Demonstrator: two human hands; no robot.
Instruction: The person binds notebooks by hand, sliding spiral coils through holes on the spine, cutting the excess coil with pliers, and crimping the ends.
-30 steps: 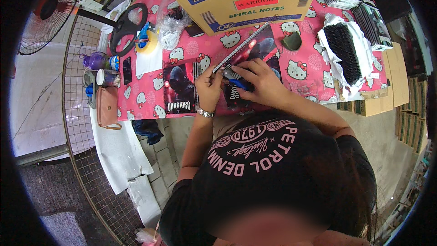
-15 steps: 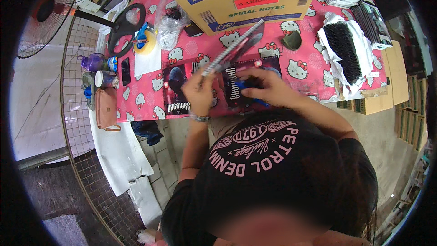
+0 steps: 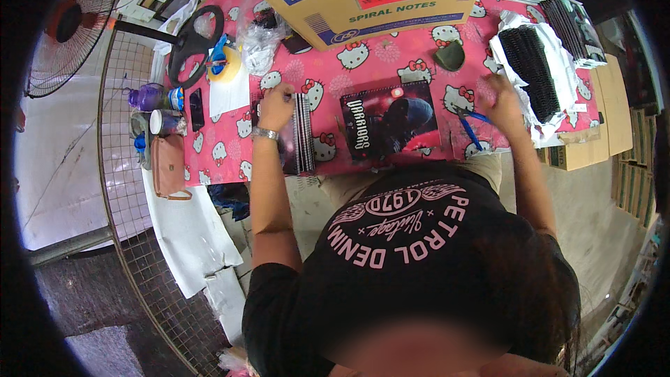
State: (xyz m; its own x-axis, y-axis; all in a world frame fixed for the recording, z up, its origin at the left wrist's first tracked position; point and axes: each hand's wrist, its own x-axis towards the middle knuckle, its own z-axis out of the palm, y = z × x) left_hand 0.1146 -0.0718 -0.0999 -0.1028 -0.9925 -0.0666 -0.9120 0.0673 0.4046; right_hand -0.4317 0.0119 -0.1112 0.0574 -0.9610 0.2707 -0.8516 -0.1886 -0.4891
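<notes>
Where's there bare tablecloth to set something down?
Bare cloth shows between the carton and the middle notebook, left of the green object; a narrower gap separates that notebook from the notebook stack by the left hand. Crowded: left edge, with pouch, jar, phone; right edge, with black coils on white paper.

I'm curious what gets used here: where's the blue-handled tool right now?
In the head view, the blue-handled tool lies on the pink tablecloth toward the person's right, between the dark-covered notebook and the right hand.
</notes>
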